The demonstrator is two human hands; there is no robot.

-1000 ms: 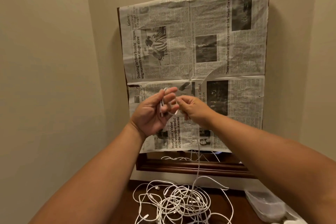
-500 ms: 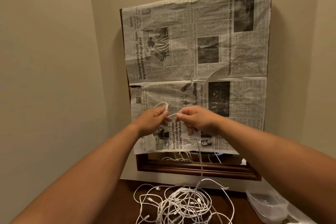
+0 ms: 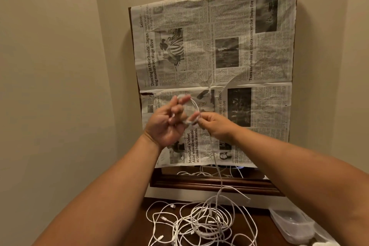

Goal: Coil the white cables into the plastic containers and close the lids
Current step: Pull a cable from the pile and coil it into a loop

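Newspaper [image 3: 219, 56] sheets cover the wooden frame [image 3: 209, 183] on the far wall. Below, a loose tangle of white cables [image 3: 201, 223] sprawls across the dark table [image 3: 261, 218], with a clear plastic container [image 3: 289, 223] at near right. Up high, the left hand [image 3: 167, 124] curls around a small cable loop [image 3: 194, 106], the right hand [image 3: 215, 126] pinching it right alongside, one strand trailing down to the tangle.

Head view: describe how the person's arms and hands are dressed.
Nothing worn shows. The left forearm and right forearm are bare to the frame's edge, no sleeve or cuff in view. The left hand and right hand have no gloves; no watch or bracelet is visible. The fingers are too blurred to rule out a thin ring.
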